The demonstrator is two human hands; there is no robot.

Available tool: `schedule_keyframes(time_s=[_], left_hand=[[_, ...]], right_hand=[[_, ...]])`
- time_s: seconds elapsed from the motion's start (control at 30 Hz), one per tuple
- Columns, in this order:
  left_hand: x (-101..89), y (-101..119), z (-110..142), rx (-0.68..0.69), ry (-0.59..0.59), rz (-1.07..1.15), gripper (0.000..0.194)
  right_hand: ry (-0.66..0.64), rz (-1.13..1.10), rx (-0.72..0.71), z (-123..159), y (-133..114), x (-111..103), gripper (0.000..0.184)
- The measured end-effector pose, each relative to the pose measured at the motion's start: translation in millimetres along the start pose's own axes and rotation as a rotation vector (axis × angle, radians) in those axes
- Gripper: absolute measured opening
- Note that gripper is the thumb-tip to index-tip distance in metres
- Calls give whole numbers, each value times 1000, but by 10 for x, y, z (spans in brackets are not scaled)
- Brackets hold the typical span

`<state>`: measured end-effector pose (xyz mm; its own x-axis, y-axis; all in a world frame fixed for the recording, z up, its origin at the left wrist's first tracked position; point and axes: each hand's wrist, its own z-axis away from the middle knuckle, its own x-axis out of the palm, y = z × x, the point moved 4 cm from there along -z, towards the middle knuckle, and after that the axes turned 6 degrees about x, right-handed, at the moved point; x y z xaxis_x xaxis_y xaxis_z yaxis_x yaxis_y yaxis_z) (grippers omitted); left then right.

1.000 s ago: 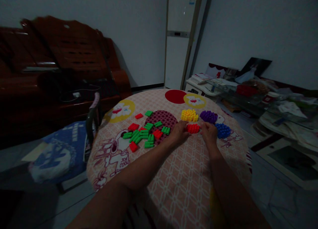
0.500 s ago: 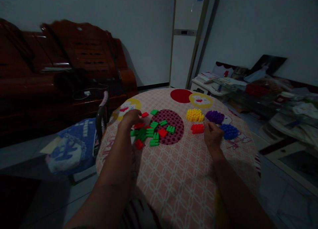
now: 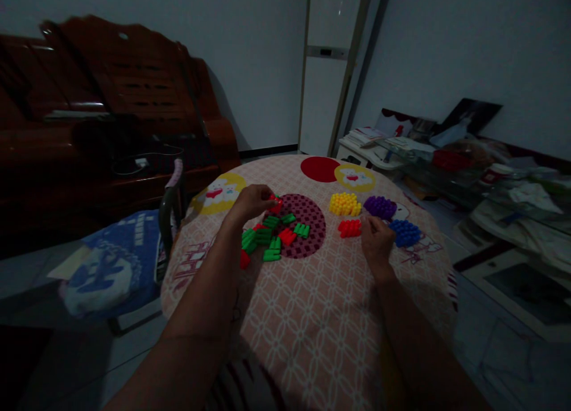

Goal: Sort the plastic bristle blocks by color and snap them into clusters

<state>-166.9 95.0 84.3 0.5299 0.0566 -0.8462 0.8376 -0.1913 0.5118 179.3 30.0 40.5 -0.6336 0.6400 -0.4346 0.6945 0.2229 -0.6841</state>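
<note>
My left hand [image 3: 255,201] is closed on a red toy building block [image 3: 275,205], held over the left side of the table. Below it lies a loose pile of green blocks [image 3: 262,236], with a few red ones such as a red block [image 3: 288,237] among them. My right hand [image 3: 377,239] rests closed on the table, its fingertips at the right end of a row of red blocks [image 3: 350,228]. What its fingers hold, if anything, is hidden. Close by stand joined clusters of yellow blocks [image 3: 345,204], purple blocks [image 3: 380,207] and blue blocks [image 3: 405,233].
A patterned cloth covers the round table [image 3: 303,322]. At the left is a chair with a blue cushion [image 3: 116,262]; behind it, a wooden sofa [image 3: 134,84]. A cluttered glass-topped table [image 3: 428,167] stands at the right, and a tall white cabinet-like unit [image 3: 323,96] at the back.
My left hand has moved right and lifted a red block from near the pile's far edge. My right hand stays beside the red row. The whole view has shifted slightly.
</note>
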Motion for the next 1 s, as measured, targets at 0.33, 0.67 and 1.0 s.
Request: schedule_keyframes(time_s=[0.33, 0.67, 1.0], left_hand=[[1062, 1365, 246, 459, -26, 231, 14], [1490, 1540, 346, 556, 90, 109, 13], [1441, 1547, 422, 538, 56, 126, 33]], right_hand=[[51, -172, 357, -144, 429, -10, 32], [14, -147, 295, -125, 462, 85, 37], [3, -86, 269, -109, 542, 81, 37]])
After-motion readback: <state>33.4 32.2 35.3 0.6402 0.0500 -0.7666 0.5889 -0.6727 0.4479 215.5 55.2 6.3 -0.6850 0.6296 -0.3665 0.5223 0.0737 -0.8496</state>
